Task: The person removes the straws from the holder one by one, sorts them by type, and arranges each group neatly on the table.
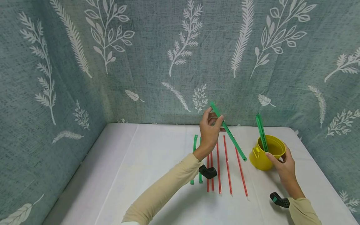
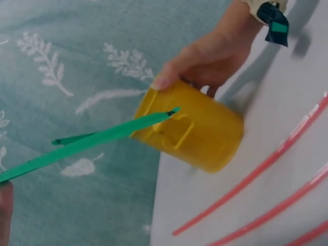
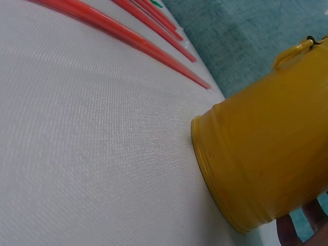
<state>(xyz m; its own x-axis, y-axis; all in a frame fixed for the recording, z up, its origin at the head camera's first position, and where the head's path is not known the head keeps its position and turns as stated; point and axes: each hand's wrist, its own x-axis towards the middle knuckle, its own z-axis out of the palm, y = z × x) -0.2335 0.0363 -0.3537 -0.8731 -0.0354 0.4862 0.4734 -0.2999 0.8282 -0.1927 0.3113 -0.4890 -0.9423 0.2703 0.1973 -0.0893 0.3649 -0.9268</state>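
Observation:
My left hand point(image 1: 210, 130) pinches a long, thin green stick point(image 1: 230, 136) between thumb and fingers, above the table. The stick slants down to the right, its low end near a small yellow bucket point(image 1: 260, 160). My right hand point(image 1: 285, 164) grips that bucket by its right side, thumb at the rim. Green sticks point(image 1: 261, 131) stand in it, leaning left and rising well above the rim. In the left wrist view, the held stick's tip point(image 2: 171, 113) overlaps the bucket's side handle point(image 2: 177, 130). The right wrist view shows the bucket's lower wall point(image 3: 256, 148) close up; only a few fingers appear there.
Several thin red sticks point(image 1: 227, 165) lie roughly side by side on the white-covered table point(image 1: 157, 150). Left of them lie two green sticks point(image 1: 195, 143), partly behind my left forearm. Leaf-patterned cloth point(image 1: 152, 56) hangs behind the table and at both sides.

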